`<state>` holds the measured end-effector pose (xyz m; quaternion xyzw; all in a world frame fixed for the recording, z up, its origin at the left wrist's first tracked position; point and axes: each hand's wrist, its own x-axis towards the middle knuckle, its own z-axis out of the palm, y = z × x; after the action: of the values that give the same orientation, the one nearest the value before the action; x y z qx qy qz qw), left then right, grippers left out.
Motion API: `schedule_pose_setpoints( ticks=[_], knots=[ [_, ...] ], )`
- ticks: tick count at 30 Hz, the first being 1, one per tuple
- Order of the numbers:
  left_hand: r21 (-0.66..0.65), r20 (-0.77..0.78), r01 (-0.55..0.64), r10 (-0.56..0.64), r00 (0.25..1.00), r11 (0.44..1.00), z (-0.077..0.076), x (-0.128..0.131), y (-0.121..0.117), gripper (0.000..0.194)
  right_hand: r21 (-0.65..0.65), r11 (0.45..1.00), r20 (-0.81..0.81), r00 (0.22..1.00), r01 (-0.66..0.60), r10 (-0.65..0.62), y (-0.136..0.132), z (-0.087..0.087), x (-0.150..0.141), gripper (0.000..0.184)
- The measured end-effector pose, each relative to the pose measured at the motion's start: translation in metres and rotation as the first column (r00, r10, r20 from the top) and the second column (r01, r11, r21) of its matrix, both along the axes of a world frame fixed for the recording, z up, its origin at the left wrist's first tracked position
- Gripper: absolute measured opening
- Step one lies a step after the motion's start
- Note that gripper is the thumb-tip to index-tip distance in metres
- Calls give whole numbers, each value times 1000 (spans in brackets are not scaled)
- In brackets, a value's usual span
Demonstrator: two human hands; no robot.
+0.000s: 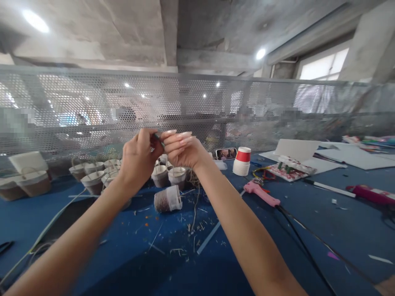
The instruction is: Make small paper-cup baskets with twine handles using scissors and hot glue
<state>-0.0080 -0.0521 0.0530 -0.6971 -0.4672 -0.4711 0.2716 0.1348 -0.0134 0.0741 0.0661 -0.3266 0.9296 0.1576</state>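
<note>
Both of my hands are raised above the table, close together in the middle of the view. My left hand [137, 158] is closed around a small dark green piece [159, 140], of which only a bit shows between the fingers. Against that piece, my right hand [182, 149] has its fingers curled in, and what they pinch is hidden. Below the hands a small cup wrapped in brown cord [168, 200] lies on its side. Behind them stand several small brown-and-white cups [94, 181] with cord handles.
On the blue table [123, 263] lie cord scraps and a pale strip [208, 237]. A pink glue gun [261, 194], a stack of paper cups [241, 162], a phone [226, 154], a white pen [333, 189] and white sheets [359, 157] are at right. A perforated metal screen [197, 102] stands behind.
</note>
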Motion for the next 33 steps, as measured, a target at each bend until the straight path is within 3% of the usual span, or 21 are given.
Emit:
schedule_pose_setpoints(
  ticks=[6, 11, 16, 20, 23, 25, 26, 27, 29, 31, 33],
  knots=[
    [39, 50, 129, -130, 990, 991, 6, 3, 4, 22, -48, 996, 8, 997, 74, -74, -2, 5, 7, 35],
    [-32, 62, 246, -244, 968, 969, 6, -3, 0, 24, -38, 996, 25, 996, 81, -80, 7, 0, 12, 35],
    [-124, 139, 377, -360, 923, 918, 6, -9, 8, 24, -35, 982, 68, 981, 185, -182, 9, -2, 18, 33],
    [-140, 375, 571, -490, 787, 809, 7, -20, 21, 21, -2, 978, 82, 974, 210, -209, 11, -2, 22, 32],
    [-193, 550, 716, -530, 645, 671, 8, -27, 25, 20, 53, 969, 99, 964, 243, -247, 14, -4, 23, 32],
    [-230, 593, 782, -554, 585, 580, 9, -29, 25, 22, 101, 960, 105, 957, 261, -271, 15, -5, 21, 32],
    [-240, 584, 790, -566, 581, 564, 9, -29, 24, 22, 130, 955, 109, 953, 268, -282, 15, -5, 20, 33],
    [-250, 557, 780, -574, 600, 574, 9, -29, 23, 22, 165, 946, 116, 947, 279, -299, 14, -5, 19, 33],
    [-285, 457, 710, -560, 691, 644, 9, -29, 19, 23, 274, 903, 164, 909, 331, -383, 12, -1, 19, 33],
    [-345, 317, 578, -488, 813, 740, 12, -29, 12, 25, 427, 813, 242, 816, 396, -525, 9, 5, 23, 33],
    [-398, 162, 390, -355, 921, 830, 16, -32, 6, 25, 569, 693, 307, 667, 443, -679, 8, 12, 31, 31]
  ],
)
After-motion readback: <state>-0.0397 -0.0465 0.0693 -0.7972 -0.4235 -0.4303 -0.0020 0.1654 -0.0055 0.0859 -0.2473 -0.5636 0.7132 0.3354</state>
